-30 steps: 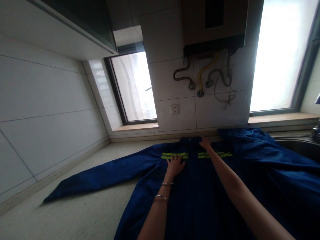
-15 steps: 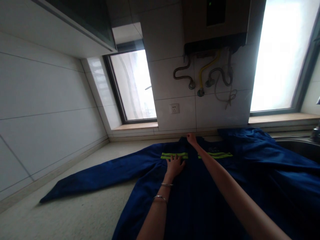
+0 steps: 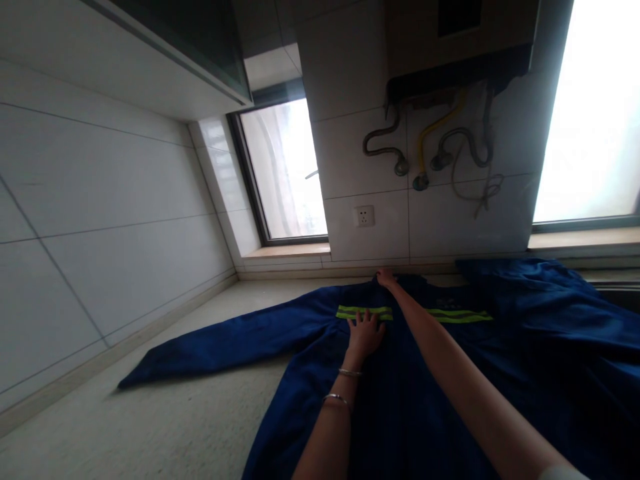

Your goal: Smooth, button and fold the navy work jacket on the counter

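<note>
A dark blue work jacket with yellow-green reflective stripes lies spread flat on a pale speckled counter. Its left sleeve stretches out toward the left wall. My left hand rests flat on the chest just below the left stripe, fingers apart; two bracelets sit on that wrist. My right hand reaches far across to the collar at the jacket's top edge, touching the fabric; whether it pinches the collar is too small to tell.
White tiled walls run along the left and back. A wall socket, hoses and pipes hang under a water heater above the jacket. Windows sit at the back left and back right. More blue cloth is bunched at the right.
My right hand slid left along the jacket's top edge from above the right stripe to the collar. My left hand stayed pressed on the chest. The view shifted slightly.
</note>
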A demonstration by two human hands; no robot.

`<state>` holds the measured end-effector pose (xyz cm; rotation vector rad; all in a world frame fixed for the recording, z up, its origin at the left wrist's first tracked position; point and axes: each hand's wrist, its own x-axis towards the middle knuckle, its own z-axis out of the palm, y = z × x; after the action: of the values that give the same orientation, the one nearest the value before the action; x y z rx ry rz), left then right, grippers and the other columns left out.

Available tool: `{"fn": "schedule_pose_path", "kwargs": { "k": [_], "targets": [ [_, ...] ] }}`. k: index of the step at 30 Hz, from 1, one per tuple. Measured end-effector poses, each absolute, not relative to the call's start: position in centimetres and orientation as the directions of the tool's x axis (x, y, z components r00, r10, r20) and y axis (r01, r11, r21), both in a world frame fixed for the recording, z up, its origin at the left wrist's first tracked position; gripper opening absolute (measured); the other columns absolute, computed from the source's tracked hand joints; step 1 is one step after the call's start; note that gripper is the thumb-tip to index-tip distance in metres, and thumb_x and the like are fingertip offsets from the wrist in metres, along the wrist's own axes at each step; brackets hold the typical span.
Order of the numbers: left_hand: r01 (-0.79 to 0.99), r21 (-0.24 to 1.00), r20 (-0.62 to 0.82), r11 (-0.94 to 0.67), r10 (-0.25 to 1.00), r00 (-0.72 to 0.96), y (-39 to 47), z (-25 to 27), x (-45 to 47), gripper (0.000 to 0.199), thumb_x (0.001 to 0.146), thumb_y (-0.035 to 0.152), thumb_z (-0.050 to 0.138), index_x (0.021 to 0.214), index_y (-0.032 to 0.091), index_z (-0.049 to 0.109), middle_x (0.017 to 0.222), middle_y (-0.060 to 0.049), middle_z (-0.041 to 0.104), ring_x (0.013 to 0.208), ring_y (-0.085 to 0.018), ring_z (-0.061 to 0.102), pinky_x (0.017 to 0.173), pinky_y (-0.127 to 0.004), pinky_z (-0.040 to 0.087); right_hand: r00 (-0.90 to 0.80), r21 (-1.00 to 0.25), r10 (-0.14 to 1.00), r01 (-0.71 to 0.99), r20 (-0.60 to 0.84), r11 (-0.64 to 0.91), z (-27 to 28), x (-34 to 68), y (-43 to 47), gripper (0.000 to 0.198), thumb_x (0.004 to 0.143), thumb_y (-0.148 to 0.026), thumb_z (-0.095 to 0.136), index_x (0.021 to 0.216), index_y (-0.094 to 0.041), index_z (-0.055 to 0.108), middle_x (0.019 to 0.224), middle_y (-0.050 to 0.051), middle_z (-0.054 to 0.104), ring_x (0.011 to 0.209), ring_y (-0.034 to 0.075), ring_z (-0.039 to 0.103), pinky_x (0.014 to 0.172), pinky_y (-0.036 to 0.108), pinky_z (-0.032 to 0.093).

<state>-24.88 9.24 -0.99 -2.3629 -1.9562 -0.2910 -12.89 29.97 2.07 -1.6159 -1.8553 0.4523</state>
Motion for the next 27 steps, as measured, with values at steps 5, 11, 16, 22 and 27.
{"fn": "schedule_pose_path", "kwargs": {
  "k": [5, 11, 16, 22, 27],
  "targets": [
    [0.994, 0.104, 0.218, -0.010, 0.976, -0.013, 9.6, -1.2, -25.1, 0.060, 0.088, 0.056, 0.019, 0.137, 0.026, 0.036, 0.146, -0.015, 0.028, 0.133, -0.044, 0.016, 0.095, -0.071, 0.013, -0.062, -0.461, 0.956, 0.866, 0.287, 0.195, 0.1, -11.7, 28.6, 0.044, 0.088, -0.017, 0.034, 0.131, -0.020, 0.045, 0.139, 0.012, 0.038, 0.130, 0.027, 0.025, 0.103, 0.056, 0.016],
    [0.984, 0.126, 0.312, 0.126, 0.937, -0.159, 10.1, -1.5, -25.9, 0.057, 0.089, 0.049, 0.020, 0.130, 0.019, 0.047, 0.141, -0.018, 0.037, 0.130, -0.040, 0.028, 0.096, -0.060, 0.026, -0.108, -0.323, 0.944, 0.922, 0.313, 0.212, -0.1, -12.5, 26.9, 0.049, 0.081, -0.012, 0.038, 0.130, -0.006, 0.046, 0.141, 0.022, 0.032, 0.133, 0.033, 0.018, 0.104, 0.060, 0.000],
    [0.986, 0.112, 0.289, 0.121, 0.946, -0.148, 10.2, -1.4, -26.0, 0.057, 0.089, 0.048, 0.023, 0.130, 0.018, 0.046, 0.141, -0.019, 0.037, 0.129, -0.040, 0.030, 0.096, -0.059, 0.027, -0.225, -0.275, 0.925, 0.910, 0.305, 0.311, 0.2, -16.4, 25.7, 0.043, 0.086, -0.021, 0.037, 0.121, -0.006, 0.056, 0.138, 0.020, 0.039, 0.131, 0.028, 0.026, 0.109, 0.040, 0.012],
    [0.987, 0.117, 0.240, 0.110, 0.961, -0.136, 10.1, -1.8, -26.0, 0.058, 0.087, 0.047, 0.028, 0.135, 0.016, 0.039, 0.143, -0.020, 0.033, 0.131, -0.040, 0.026, 0.098, -0.060, 0.023, -0.236, -0.292, 0.954, 0.914, 0.185, 0.282, -2.1, -19.9, 23.9, 0.058, 0.088, -0.044, 0.034, 0.134, -0.011, 0.044, 0.144, 0.018, 0.030, 0.132, 0.033, 0.025, 0.106, 0.049, 0.015],
    [0.984, 0.120, 0.306, 0.131, 0.938, -0.163, 10.5, -1.3, -26.0, 0.044, 0.089, 0.032, 0.028, 0.121, 0.016, 0.053, 0.131, -0.019, 0.048, 0.122, -0.035, 0.040, 0.093, -0.053, 0.033, -0.241, -0.299, 0.963, 0.916, 0.124, 0.267, -2.5, -19.3, 23.6, 0.058, 0.087, -0.053, 0.033, 0.139, -0.027, 0.037, 0.149, 0.011, 0.023, 0.134, 0.033, 0.019, 0.105, 0.054, 0.009]
  ]
}}
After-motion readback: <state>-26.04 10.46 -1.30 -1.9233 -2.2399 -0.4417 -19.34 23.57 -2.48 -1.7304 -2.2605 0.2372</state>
